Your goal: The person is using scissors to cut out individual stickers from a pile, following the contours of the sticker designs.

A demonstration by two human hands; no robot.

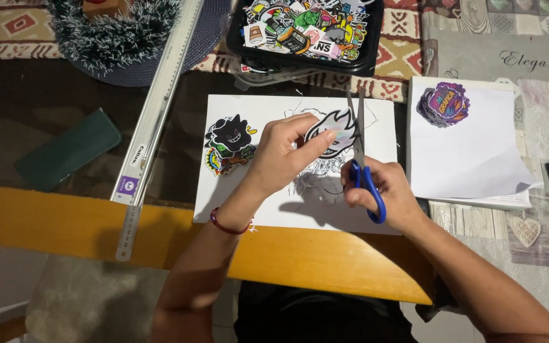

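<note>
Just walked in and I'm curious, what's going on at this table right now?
A person is cutting out a sticker. The left hand holds a black-and-white flame-shaped sticker above a white sheet, while the right hand works blue-handled scissors along its edge. Two cut stickers lie on the sheet's left side, and a black tray of stickers sits beyond.

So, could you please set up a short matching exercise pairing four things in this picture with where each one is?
Things:
1. blue-handled scissors
2. flame-shaped black-and-white sticker
3. long metal ruler
4. black tray of colourful stickers

Places:
A. top centre, on the patterned cloth
B. in the left hand
C. in the right hand
D. slanting at the left

Pairs: 1-C, 2-B, 3-D, 4-A
</note>
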